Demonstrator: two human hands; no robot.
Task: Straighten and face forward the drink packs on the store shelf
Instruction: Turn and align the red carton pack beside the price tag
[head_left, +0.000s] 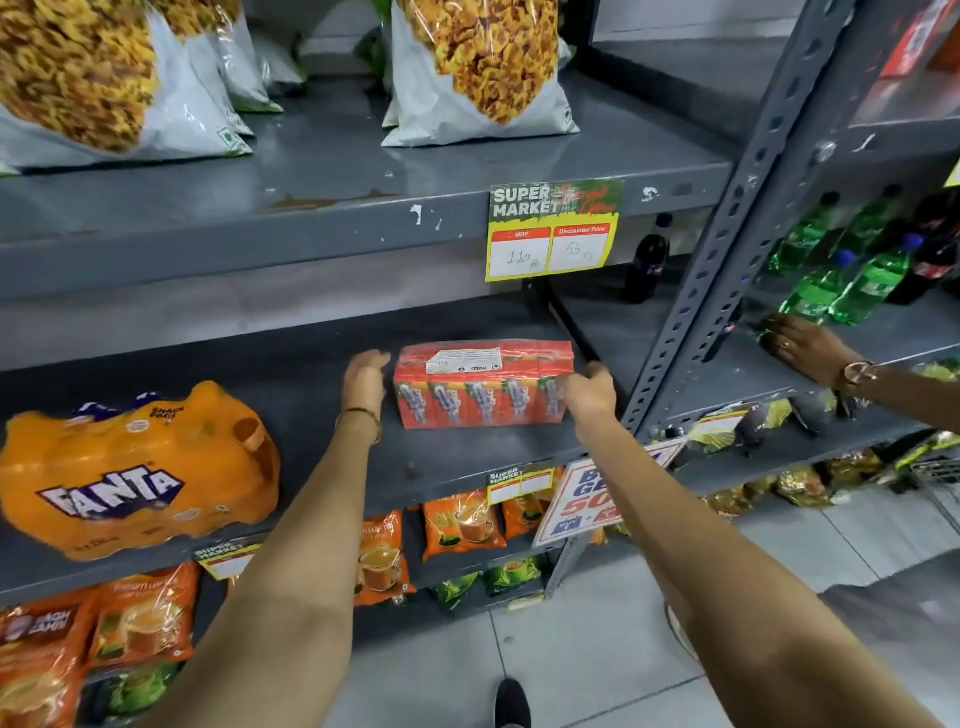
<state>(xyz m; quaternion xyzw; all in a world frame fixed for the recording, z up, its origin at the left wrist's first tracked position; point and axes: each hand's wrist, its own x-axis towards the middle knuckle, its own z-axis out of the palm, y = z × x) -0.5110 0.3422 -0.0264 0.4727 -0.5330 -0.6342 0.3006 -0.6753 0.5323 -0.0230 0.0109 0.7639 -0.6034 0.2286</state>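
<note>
A red shrink-wrapped pack of drink cartons stands on the grey middle shelf, its long printed side facing me. My right hand grips the pack's right end, fingers curled over its front corner. My left hand is held flat and open just beside the pack's left end, with a narrow gap between them. An orange Fanta multipack lies at the left of the same shelf, near the front edge, label towards me and slightly tilted.
A price tag hangs from the shelf above, where snack bags stand. Tea pouches fill the shelf below. Another person's hand reaches among green bottles in the right-hand bay, past the slotted upright.
</note>
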